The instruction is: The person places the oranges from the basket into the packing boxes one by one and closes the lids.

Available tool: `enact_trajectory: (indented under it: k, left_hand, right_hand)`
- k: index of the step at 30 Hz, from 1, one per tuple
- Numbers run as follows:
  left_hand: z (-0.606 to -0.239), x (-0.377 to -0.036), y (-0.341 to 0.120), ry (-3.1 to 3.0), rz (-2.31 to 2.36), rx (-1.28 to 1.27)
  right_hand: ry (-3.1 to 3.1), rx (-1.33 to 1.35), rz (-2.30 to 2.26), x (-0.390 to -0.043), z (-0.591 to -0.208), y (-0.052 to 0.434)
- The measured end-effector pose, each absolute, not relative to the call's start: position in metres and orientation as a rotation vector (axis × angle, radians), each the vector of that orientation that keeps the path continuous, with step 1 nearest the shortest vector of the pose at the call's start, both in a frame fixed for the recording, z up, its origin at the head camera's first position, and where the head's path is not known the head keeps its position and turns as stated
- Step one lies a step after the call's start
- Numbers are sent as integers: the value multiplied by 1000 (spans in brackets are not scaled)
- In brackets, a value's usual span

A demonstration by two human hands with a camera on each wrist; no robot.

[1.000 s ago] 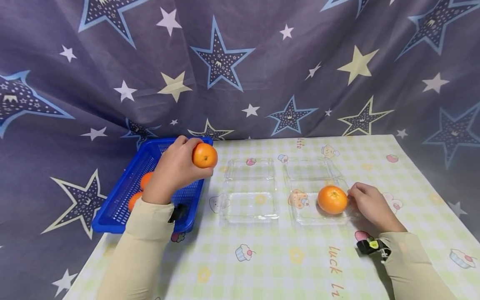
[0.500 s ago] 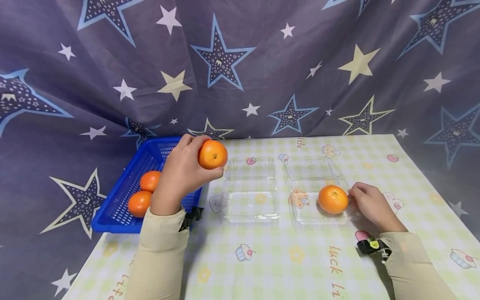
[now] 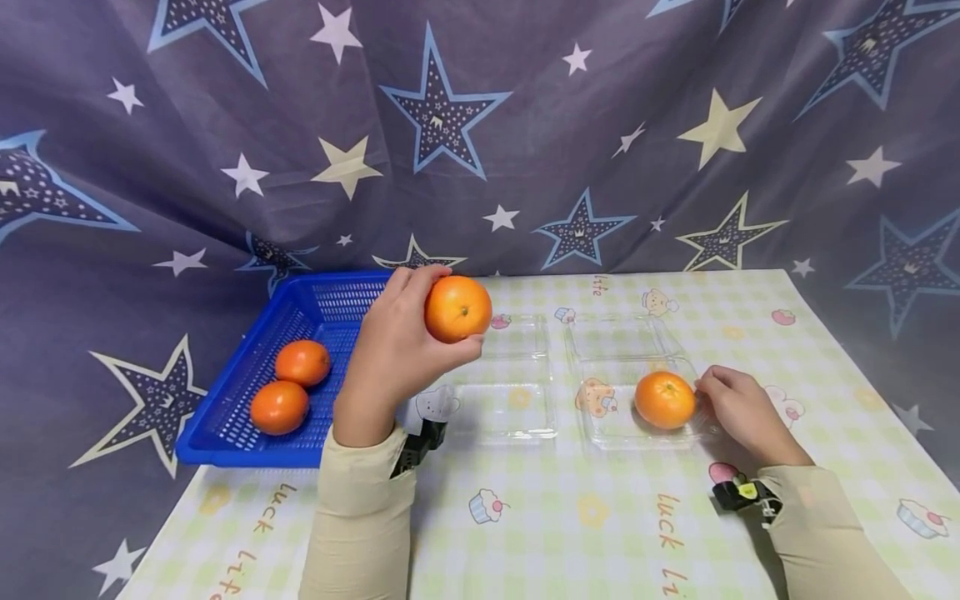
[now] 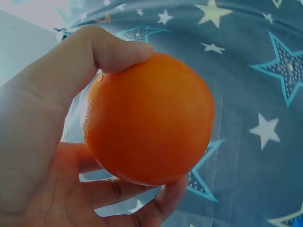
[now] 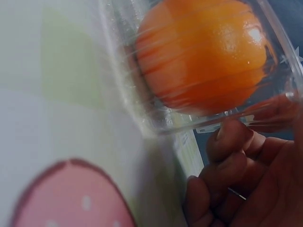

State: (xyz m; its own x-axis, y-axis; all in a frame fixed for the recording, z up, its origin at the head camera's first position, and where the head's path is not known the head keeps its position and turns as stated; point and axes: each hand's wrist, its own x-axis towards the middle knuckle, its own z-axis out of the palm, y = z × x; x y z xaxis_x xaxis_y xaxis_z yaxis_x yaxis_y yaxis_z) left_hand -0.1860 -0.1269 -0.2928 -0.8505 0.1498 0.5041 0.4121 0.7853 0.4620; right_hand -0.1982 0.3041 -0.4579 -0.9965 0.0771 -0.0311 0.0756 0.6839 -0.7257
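Note:
My left hand (image 3: 390, 354) grips an orange (image 3: 458, 309) between thumb and fingers, held up between the blue basket and the left clear container. The left wrist view shows the thumb across the top of this orange (image 4: 151, 118) and the fingers curled beneath. At the right, my right hand (image 3: 746, 417) pinches the right edge of an open clear plastic container (image 3: 615, 437). A second orange (image 3: 665, 400) sits in that container's front part, seen through its wall in the right wrist view. Several fingers (image 5: 227, 142) are curled right at the rim there.
The blue basket (image 3: 225, 457) at the left holds two oranges (image 3: 279, 407). Another open clear plastic container (image 3: 502, 435) lies in the middle of the table, left of the first. A checked cloth (image 3: 540, 533) covers the table, and a star-patterned curtain (image 3: 525, 125) hangs behind it.
My left hand has carried its orange rightward from over the basket toward the left container, uncovering both oranges in the basket. The right hand stays at its container.

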Motion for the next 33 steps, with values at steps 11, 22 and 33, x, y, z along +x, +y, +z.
enact_trajectory:
  k: [11,22,33]
  left_hand:
    - [-302,-187,-111,-2499,-889,-463]
    - [-306,-187,-92,-2501,-860,-557]
    - [-319,-193,-71,-2540,-821,-614]
  right_hand:
    - [-2871,-111,1256,-198,-458,304]
    - [-2873,-114,1242,-197,-459,308]
    - [-2880,-128,1255,-199,-460,308]
